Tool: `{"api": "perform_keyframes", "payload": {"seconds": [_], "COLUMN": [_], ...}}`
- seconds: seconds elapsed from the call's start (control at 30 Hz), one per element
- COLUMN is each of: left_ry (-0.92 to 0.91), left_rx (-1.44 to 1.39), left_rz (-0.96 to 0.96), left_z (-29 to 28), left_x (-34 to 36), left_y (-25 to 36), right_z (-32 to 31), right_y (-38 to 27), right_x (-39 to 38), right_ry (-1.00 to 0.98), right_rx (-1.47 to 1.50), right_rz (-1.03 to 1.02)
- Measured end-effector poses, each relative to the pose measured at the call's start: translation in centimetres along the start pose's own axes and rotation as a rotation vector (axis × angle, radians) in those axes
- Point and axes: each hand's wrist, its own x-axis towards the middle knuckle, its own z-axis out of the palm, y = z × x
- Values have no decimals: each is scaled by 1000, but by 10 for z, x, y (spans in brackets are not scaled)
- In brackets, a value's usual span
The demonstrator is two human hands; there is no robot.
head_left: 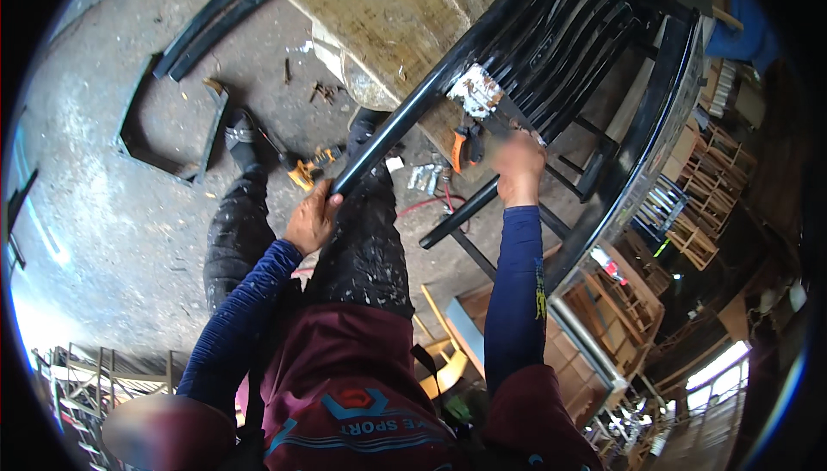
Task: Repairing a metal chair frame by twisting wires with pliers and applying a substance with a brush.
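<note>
A glossy black wooden chair (560, 49) with a slatted back lies tilted in front of me and to the right. My left hand (312, 219) is wrapped round the near end of its long black post. My right hand (519, 167) is closed beside the slats, its fingertips blurred. A dull grey strip runs from its fingers toward a flat piece smeared white and brown (475, 90); whether the two are joined I cannot tell. An orange-and-black tool (466, 147) is just left of my right hand.
A worn wooden tabletop (388, 14) extends ahead. On the concrete floor lie a yellow power drill (314, 168), an angular black frame (164, 165), curved black pieces (215, 23) and scattered screws (324, 92). A red hose (426, 204) runs near my legs. Wooden frames (698, 187) are stacked at right.
</note>
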Motion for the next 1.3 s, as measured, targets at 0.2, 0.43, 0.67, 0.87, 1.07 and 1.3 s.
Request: {"api": "perform_keyframes", "payload": {"seconds": [0.2, 0.43, 0.67, 0.87, 1.07, 1.3], "left_ry": [-49, -92, -34, -14, 32, 1], "left_rx": [18, -48, 14, 19, 32, 3], "left_rz": [-69, -198, -164, -213, -158, -191], "left_z": [1, -4, -1, 4, 7, 0], "left_x": [1, 1, -5, -6, -6, -3], "left_y": [-11, -1, 7, 17, 11, 20], "right_z": [-30, -85, -82, -79, -78, -76], "right_y": [-1, 8, 6, 4, 3, 2], "right_x": [-4, -11, 25, 35, 29, 20], "right_ry": [-787, -6, -139, -160, -155, -214], "right_rx": [862, -413, -189, -453, -604, -826], "right_rz": [194, -667, -929, -1151, -1264, -1311]}}
